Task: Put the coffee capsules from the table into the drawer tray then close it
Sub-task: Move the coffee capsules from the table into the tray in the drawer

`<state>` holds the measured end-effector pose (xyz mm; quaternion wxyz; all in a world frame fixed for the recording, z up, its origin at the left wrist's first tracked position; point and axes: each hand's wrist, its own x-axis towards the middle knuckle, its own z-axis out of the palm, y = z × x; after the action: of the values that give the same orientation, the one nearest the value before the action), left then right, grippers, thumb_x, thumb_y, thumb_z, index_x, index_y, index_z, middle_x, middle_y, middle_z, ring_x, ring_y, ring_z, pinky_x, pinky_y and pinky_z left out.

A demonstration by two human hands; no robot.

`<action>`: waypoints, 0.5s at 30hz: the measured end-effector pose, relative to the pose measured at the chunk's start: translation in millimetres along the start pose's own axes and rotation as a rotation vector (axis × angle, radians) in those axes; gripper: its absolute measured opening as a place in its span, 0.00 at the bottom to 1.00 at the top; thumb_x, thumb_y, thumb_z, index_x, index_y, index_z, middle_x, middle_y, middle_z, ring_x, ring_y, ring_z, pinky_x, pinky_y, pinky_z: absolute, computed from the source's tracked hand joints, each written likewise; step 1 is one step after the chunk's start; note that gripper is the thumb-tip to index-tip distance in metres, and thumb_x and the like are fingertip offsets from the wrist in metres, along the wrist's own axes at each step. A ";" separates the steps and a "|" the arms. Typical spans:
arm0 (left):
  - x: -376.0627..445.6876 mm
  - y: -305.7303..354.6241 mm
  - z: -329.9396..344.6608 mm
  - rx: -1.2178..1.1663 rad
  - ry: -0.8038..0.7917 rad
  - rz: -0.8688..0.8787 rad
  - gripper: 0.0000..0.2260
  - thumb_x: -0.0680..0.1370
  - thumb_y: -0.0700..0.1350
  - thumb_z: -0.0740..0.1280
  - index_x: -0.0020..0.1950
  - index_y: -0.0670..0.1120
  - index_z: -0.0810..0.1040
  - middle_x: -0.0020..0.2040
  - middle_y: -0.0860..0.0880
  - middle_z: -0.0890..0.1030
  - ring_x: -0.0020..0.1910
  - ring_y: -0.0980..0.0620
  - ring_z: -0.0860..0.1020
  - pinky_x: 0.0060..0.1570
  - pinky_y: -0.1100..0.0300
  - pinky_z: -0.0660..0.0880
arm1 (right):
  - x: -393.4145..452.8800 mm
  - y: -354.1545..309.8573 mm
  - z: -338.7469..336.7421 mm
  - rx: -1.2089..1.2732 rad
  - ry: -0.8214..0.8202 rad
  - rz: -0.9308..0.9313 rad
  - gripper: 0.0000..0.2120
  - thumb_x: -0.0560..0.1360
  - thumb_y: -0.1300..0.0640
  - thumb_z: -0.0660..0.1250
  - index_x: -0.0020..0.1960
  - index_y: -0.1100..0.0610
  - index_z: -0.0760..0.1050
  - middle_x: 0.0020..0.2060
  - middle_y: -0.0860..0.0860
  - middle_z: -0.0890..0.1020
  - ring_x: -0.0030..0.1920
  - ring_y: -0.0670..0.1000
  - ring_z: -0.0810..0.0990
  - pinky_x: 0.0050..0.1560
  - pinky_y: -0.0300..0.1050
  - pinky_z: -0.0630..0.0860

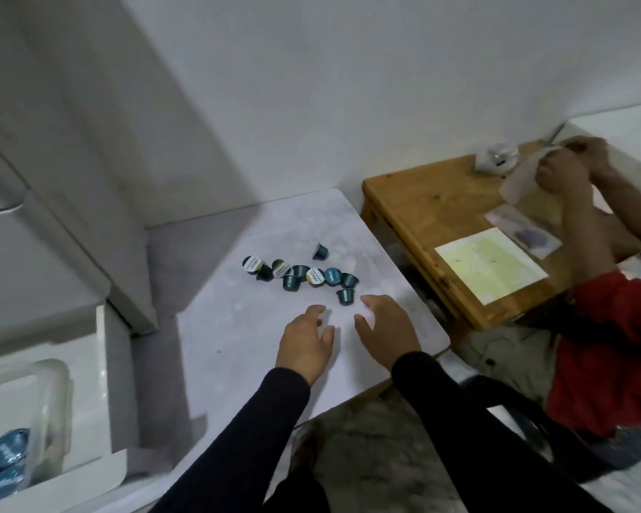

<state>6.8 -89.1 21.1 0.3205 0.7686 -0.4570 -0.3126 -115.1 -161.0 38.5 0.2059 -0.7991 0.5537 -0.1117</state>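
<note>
Two dark sleeves reach forward from the bottom of the view, and both hands hover low over the pale marbled counter (pixel 237 327) with nothing in them. Left hand (pixel 304 344) has its grip released, fingers loosely bent and pointing toward the capsules; right hand (pixel 385 329) is likewise released, fingers spread and relaxed, its fingertips just beside the nearest capsule (pixel 346 296). Coffee capsules (pixel 300 275) lie scattered in a loose cluster near the middle of the counter, beyond the hands: dark teal cups, some upright, some tipped on their sides showing white or blue foil lids, and one (pixel 320 251) set a little apart at the far side. Down at the lower left, an open white drawer (pixel 104 383) holds a clear plastic tray (pixel 58 379), and several blue-lidded capsules (pixel 4 464) already sit in the tray's near corner. To the right stands a low wooden table (pixel 430 201) with a yellowish sheet (pixel 491 264) on it, where another person in a red garment (pixel 615 346) handles a piece of paper with both hands.
</note>
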 end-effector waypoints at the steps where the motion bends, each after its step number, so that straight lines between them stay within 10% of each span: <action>1: 10.1 0.6 5.2 -0.027 -0.012 -0.015 0.17 0.78 0.46 0.62 0.67 0.48 0.69 0.59 0.45 0.78 0.58 0.49 0.75 0.55 0.63 0.68 | 8.9 6.0 0.9 0.012 -0.030 0.027 0.19 0.78 0.54 0.60 0.68 0.58 0.67 0.66 0.54 0.72 0.66 0.52 0.70 0.68 0.44 0.63; 15: 102.0 7.0 51.6 -0.008 0.015 -0.016 0.15 0.74 0.50 0.67 0.61 0.53 0.74 0.55 0.50 0.79 0.55 0.51 0.75 0.54 0.63 0.70 | 117.0 40.5 24.6 0.302 -0.161 0.261 0.15 0.76 0.55 0.64 0.62 0.52 0.73 0.57 0.52 0.79 0.49 0.46 0.74 0.52 0.38 0.70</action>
<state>2.8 -194.4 -23.5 0.3244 0.7731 -0.4474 -0.3113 -96.7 -277.1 -7.5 0.3794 -0.6870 0.6113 -0.1017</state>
